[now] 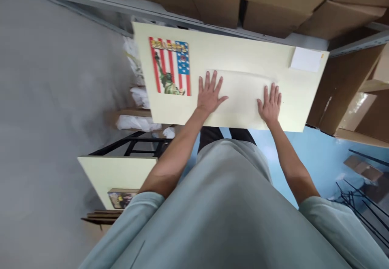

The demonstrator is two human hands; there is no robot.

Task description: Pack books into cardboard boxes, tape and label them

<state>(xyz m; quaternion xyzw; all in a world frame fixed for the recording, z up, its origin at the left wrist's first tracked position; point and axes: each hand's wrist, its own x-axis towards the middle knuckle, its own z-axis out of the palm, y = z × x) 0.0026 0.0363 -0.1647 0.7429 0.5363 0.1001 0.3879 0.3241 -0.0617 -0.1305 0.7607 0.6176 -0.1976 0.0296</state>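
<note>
—How are the hands?
—Both flat, fingers spread: left hand (209, 95) and right hand (270, 103) press opposite ends of the pale sheet (243, 92).
—Where's the sheet?
—Mid-table, its far edge slightly raised. Tabletop (243, 54) shows beyond it.
—Outward?
—Flag-covered booklet (170, 66) left, white paper (305, 59) at the far right corner, boxes (273, 16) past the far edge.

Left hand (209, 99) and right hand (270, 106) rest palm-down on a pale sheet (241, 92) over the cream board (237, 52). Relative to sheet: flag-and-statue print (170, 66) at 10 o'clock, white paper (305, 59) at 2.
</note>
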